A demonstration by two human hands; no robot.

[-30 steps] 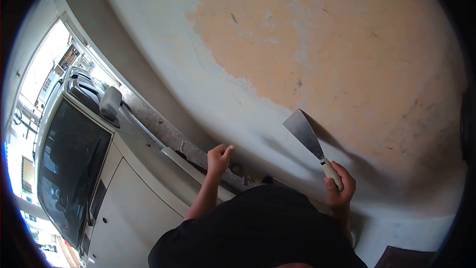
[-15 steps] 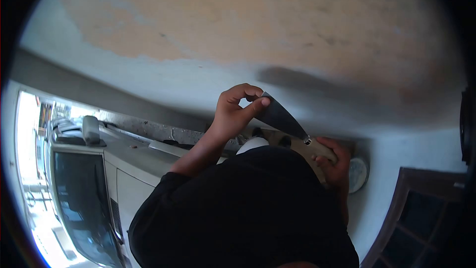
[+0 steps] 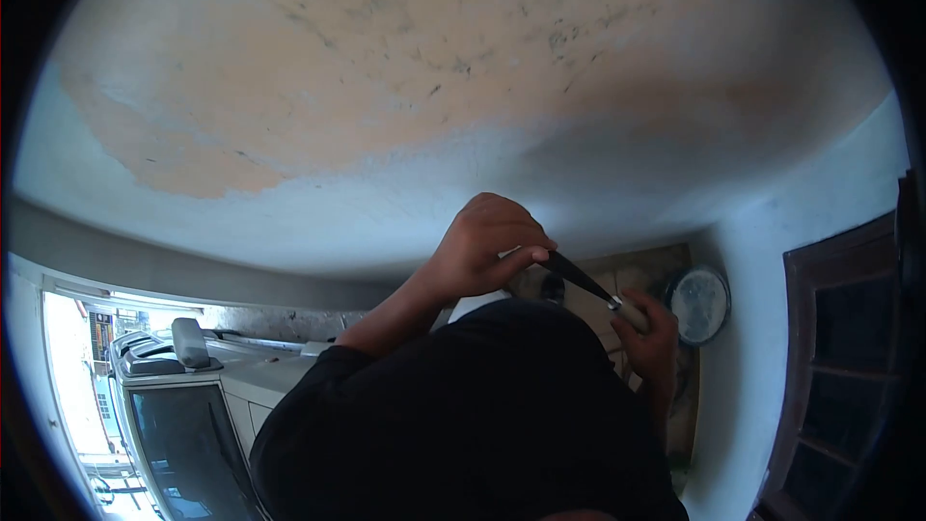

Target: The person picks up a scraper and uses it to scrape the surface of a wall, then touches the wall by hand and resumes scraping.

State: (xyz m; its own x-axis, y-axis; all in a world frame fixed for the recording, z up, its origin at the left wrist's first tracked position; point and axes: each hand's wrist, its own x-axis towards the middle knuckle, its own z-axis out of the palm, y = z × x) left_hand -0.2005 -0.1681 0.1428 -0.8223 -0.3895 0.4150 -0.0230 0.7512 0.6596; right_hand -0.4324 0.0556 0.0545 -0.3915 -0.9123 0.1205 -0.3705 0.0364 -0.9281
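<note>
A putty knife (image 3: 582,277) with a dark blade and a pale handle is held in front of my body, between both hands. My right hand (image 3: 650,333) is wrapped round the handle. The fingers and thumb of my left hand (image 3: 492,243) pinch the wide end of the blade, covering part of its edge. Beyond them rises a wall (image 3: 386,87) with a large peach-coloured patch, dark marks and a pale band below it. Neither hand nor the blade appears to touch the wall.
A round bucket (image 3: 700,305) holding pale material stands on the floor in the right corner. Farther right is a dark-framed door or window (image 3: 839,347). A vehicle (image 3: 193,415) is parked close on the left, near a bright opening.
The view has shifted, so more of the wall and bucket shows. My left hand has turned over the blade's end, and the blade now appears more edge-on.
</note>
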